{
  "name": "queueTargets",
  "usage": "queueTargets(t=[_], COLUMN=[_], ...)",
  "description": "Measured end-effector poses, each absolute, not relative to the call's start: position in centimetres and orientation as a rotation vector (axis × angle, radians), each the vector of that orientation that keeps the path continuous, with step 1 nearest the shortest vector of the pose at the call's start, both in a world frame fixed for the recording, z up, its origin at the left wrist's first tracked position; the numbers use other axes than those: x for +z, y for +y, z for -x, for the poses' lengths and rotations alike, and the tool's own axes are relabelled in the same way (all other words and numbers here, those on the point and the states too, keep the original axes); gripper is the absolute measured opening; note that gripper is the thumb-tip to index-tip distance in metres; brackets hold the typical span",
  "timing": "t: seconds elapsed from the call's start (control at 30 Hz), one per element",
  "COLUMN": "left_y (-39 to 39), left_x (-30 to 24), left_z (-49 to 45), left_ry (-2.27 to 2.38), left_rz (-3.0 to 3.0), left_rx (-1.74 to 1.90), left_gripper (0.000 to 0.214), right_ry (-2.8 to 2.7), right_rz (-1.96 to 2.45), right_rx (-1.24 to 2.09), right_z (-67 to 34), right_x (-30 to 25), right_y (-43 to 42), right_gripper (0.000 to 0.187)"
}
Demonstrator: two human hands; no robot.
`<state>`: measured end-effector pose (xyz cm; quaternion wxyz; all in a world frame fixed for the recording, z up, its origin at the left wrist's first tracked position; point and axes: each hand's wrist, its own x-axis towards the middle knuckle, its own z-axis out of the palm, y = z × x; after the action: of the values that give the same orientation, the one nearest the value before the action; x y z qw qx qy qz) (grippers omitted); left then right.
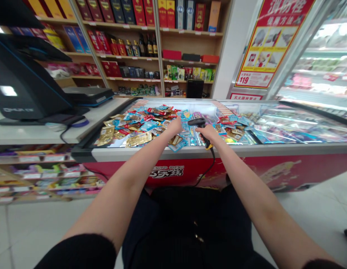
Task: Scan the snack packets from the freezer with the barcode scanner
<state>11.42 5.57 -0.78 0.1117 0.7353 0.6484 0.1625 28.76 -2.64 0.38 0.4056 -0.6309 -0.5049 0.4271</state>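
Note:
My right hand (pixel 209 133) is closed around the handle of a black barcode scanner (pixel 197 122), its head tilted left over the freezer top. A cable hangs from the handle down the freezer front. To its left, my left hand (pixel 175 126) looks closed, with its fingers mostly turned away. Blue snack packets (pixel 185 130) lie right beside those fingers, and I cannot make out whether one is gripped. A wide heap of blue, red and gold snack packets (pixel 138 139) spreads to the left on the glass. A smaller pile of packets (pixel 235 127) lies right of the scanner.
The chest freezer (pixel 128 154) with its red front stands across my way. On the left, a counter (pixel 11 138) holds a black checkout terminal (pixel 28 78). Shelves (pixel 120 27) of boxes and bottles rise behind. A refrigerated display (pixel 321 56) stands at the far right.

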Motion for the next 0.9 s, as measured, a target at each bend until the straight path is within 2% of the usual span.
queueTargets(t=[0.13,0.3,0.4,0.9], left_y=[6.6,8.0,8.7,8.5], left_x=[-0.9,-1.2,-1.2,0.7], left_z=[-11.5,-11.2,-11.1,-12.0], left_ry=[1.901,1.834,1.807,1.905], left_rz=[-2.091,-1.91,-1.878,-1.973], left_rx=[0.669,0.897,0.963,0.945], left_gripper=[0.065,0.072,0.069,0.038], right_ry=[-1.265,-1.264,-1.257,-1.25], right_rz=[1.607,1.588,1.593,1.593], right_rx=[1.078,1.066,1.059,1.064], right_z=[-28.8,-29.4,-29.8,-30.8], right_x=[1.0,1.1,1.1,1.6], right_y=[-3.1,-3.3,-3.3,-3.9], right_gripper=[0.029,0.029,0.029,0.03])
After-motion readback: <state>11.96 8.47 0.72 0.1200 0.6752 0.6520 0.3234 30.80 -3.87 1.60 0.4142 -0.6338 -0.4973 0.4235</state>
